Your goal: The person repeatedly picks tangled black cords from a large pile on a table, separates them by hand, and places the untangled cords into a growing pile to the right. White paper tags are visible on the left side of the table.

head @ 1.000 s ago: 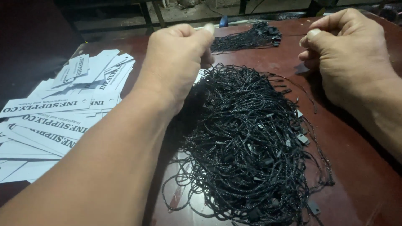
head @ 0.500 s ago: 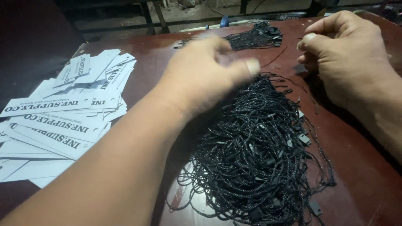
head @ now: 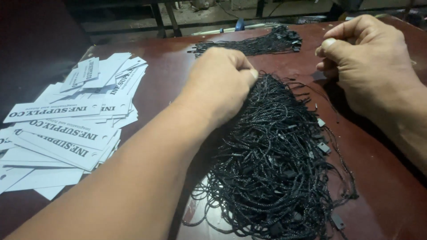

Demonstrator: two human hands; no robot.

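The left hand (head: 220, 82) has dropped from mid-air onto the pile of black tag strings (head: 275, 160), its fingers (head: 249, 73) digging into the top.

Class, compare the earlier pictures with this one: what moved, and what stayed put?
The left hand came down from a raised position onto the pile of black cords, fingers curled into its top edge. The right hand stayed closed at the right; the white tags and the far cord bundle did not move.
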